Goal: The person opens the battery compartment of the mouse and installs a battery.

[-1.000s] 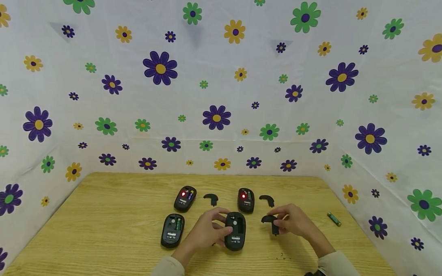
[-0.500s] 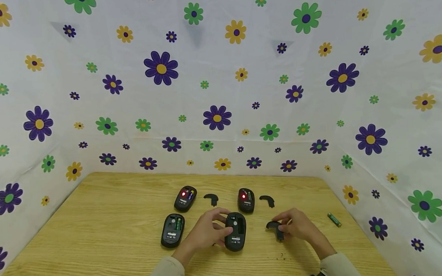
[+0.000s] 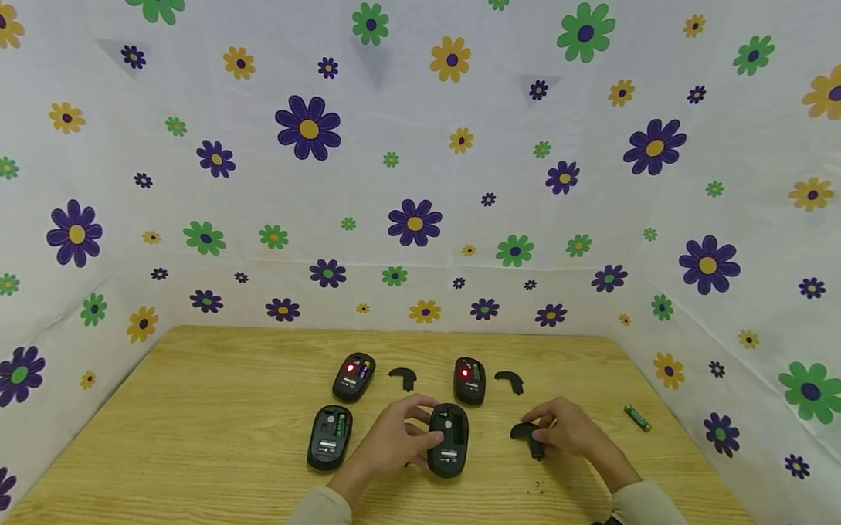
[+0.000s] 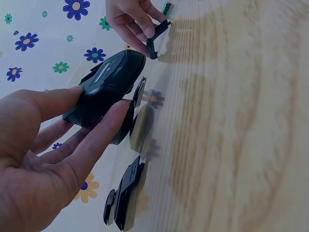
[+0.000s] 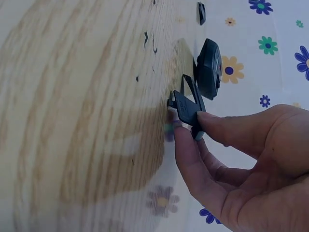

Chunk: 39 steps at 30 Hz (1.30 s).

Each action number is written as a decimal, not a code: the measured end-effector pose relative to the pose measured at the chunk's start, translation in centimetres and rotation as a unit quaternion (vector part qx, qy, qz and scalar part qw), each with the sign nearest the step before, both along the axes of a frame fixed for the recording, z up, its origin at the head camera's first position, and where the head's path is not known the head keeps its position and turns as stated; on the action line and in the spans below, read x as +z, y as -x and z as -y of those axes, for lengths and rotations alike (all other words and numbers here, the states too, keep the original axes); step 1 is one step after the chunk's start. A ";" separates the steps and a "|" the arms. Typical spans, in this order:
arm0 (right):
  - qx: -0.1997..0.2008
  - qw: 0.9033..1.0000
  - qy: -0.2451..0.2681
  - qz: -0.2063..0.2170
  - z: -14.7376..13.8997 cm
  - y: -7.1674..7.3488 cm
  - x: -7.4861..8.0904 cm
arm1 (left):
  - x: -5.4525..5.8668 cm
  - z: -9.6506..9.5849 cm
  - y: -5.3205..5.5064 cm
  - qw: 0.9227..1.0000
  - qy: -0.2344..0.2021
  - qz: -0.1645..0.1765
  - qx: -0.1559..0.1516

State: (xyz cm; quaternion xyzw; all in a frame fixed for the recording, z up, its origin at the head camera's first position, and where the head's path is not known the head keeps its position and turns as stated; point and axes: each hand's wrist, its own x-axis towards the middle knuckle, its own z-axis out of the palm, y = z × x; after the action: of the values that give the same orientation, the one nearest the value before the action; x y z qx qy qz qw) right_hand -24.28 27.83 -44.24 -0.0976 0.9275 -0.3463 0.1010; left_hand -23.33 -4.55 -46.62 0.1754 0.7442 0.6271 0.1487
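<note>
My left hand (image 3: 392, 440) grips a black computer mouse (image 3: 448, 461) by its side edges, underside facing up. A dark battery slot lies uncovered in it, with no battery showing. In the left wrist view this mouse (image 4: 106, 79) is tilted and raised above the table, between thumb and fingers. To its right, close over the table, my right hand (image 3: 571, 429) pinches a black curved battery cover (image 3: 521, 430) between thumb and fingers. The right wrist view shows the cover's flat tongue (image 5: 185, 107) pointing away from the thumb.
Two upturned mice (image 3: 353, 378) with red lights lie behind, each beside a loose cover (image 3: 510, 381). Another upturned mouse (image 3: 329, 438), green battery inside, lies left of my left hand. A loose green battery (image 3: 637, 418) lies far right. Small dark crumbs (image 3: 537, 486) dot the table.
My right hand has moved a little right and toward me with the battery cover, turning it slightly. My left hand and its mouse have stayed in place.
</note>
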 end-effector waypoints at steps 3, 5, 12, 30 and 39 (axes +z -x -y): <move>0.000 1.000 -0.001 0.007 0.0 0.0 0.0 | 0.0 -0.1 0.0 1.000 -0.003 0.001 0.000; 0.002 1.000 -0.003 0.013 -0.1 -0.1 0.0 | 0.0 -0.1 0.1 1.000 -0.005 0.001 0.000; -0.012 1.000 0.001 0.027 -0.1 -0.1 0.0 | -0.2 -0.3 0.1 1.000 -0.006 0.002 -0.003; -0.022 0.999 -0.007 0.023 -0.2 -0.3 -0.2 | -0.1 -0.4 0.0 1.000 -0.004 0.005 0.000; -0.026 0.999 -0.009 0.019 -0.2 -0.3 -0.3 | -0.1 -0.4 0.0 1.000 0.000 0.007 -0.001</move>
State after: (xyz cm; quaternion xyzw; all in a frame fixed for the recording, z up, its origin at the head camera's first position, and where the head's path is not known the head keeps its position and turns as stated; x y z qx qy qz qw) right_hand -24.02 28.06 -44.52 -0.0656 0.9309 -0.3420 0.1105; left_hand -23.32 -4.12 -46.70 0.1715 0.7430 0.6283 0.1541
